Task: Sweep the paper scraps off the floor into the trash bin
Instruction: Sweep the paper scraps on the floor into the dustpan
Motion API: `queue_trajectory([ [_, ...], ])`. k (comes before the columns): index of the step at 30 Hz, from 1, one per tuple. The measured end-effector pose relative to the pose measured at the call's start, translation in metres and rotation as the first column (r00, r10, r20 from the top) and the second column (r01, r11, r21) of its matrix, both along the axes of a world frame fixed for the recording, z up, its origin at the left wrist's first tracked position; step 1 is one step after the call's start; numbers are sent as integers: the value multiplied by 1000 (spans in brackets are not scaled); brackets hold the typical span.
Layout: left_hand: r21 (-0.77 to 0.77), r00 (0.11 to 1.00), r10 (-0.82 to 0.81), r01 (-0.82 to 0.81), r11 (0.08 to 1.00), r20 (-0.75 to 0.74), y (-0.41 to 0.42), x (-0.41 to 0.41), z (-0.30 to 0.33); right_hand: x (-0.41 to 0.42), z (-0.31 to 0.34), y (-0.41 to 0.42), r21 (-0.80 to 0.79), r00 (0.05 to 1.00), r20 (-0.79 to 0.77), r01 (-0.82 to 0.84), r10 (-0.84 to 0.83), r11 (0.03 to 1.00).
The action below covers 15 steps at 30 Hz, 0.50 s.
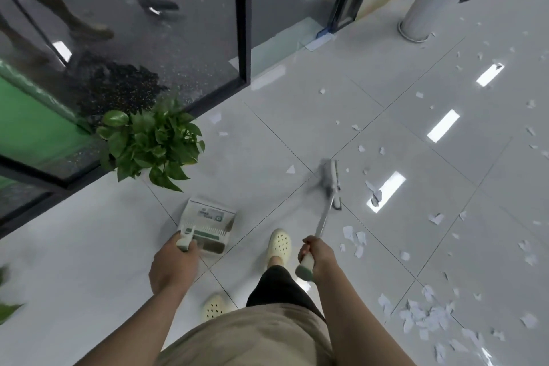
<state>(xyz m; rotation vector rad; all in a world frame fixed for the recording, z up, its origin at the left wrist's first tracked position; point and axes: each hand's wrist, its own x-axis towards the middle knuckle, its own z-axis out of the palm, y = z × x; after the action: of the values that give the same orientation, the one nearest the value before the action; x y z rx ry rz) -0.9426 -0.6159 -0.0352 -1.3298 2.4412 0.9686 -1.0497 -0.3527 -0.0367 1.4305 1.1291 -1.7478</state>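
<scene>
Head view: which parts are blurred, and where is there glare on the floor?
Head view: the broom head and the left hand are smeared by motion; bright ceiling-light reflections glare on the glossy tiles; straight door frames lean, from wide-angle distortion.

Potted plant [151, 142] crowds dustpan [206, 224]

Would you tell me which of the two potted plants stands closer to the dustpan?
The leafy plant by the glass wall, just beyond the dustpan; the tall-potted plant stands far off.
</scene>
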Motion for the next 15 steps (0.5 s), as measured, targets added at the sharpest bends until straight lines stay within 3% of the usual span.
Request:
queue_trajectory([
  [7, -24, 992, 128, -128, 991, 4, 13, -100, 15, -129, 22, -41, -291, 979, -19, 190, -205, 938],
  [11, -43, 988, 155, -155, 987, 4, 22, -139, 22, -168, 45, -78, -519, 963, 61, 256, -264, 816],
  [15, -23, 975, 224, -223, 974, 2, 18, -164, 28, -195, 60, -112, -688, 969, 137, 242, -205, 684],
])
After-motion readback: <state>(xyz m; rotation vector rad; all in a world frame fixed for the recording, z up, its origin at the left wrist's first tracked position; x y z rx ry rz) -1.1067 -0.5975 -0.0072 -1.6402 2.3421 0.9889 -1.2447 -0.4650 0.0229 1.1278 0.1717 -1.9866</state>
